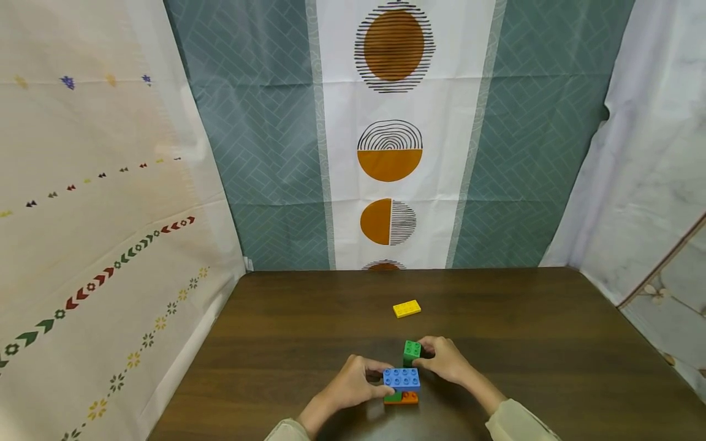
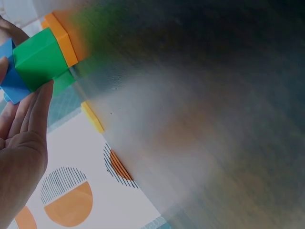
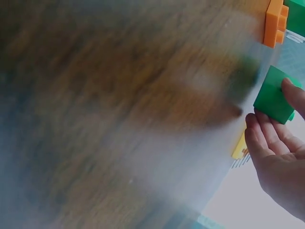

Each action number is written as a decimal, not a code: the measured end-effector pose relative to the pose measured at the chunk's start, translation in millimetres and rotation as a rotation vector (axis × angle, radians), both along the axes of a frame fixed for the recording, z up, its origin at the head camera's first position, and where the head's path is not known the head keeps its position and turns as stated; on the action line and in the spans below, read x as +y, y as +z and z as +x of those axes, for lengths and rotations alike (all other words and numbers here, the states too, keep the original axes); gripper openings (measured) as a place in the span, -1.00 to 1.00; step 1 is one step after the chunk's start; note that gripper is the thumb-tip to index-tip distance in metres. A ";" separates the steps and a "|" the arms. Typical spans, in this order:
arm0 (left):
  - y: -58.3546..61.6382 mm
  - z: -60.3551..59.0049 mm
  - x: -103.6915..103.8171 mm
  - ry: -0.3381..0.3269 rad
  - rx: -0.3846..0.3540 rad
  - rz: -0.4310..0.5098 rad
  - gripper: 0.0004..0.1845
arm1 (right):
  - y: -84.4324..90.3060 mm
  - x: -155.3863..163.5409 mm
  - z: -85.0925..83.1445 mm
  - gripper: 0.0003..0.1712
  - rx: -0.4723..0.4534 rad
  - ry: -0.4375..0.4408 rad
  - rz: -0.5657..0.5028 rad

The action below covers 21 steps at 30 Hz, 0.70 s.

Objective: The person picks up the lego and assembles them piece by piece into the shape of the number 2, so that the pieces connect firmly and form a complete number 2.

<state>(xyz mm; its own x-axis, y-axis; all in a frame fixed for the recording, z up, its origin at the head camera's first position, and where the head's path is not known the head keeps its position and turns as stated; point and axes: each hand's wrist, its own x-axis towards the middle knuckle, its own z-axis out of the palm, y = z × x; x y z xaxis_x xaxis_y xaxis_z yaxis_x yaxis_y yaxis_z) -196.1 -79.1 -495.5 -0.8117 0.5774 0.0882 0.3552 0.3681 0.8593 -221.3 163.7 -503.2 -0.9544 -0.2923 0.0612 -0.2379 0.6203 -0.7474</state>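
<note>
Green brick [image 1: 411,351], yellow plate [image 1: 406,309] lying well beyond

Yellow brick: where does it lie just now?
In the head view the yellow brick lies alone on the table, beyond both hands, behind the green brick.

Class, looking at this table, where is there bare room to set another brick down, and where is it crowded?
Bare wood lies left of the left hand, right of the right hand, and behind the yellow plate. It is crowded at the near middle, around the blue brick and green brick.
</note>
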 end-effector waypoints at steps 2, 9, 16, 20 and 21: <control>-1.0 0.0 -0.4 -0.004 0.006 0.000 -0.64 | 2.3 1.3 1.7 -0.58 -0.004 -0.013 -0.005; -3.4 0.0 -0.3 -0.003 0.011 0.020 -0.63 | 22.5 7.6 6.1 -0.55 -0.004 0.033 -0.072; -4.3 1.6 -2.3 -0.002 -0.008 0.020 -0.62 | 39.6 10.3 14.1 -0.54 0.011 0.091 -0.085; -3.7 0.8 -3.1 -0.010 -0.007 0.030 -0.62 | 48.6 9.9 22.5 -0.52 0.007 0.136 -0.112; -3.4 0.3 -3.3 -0.012 -0.003 0.032 -0.62 | 50.7 9.3 24.4 -0.51 0.007 0.143 -0.114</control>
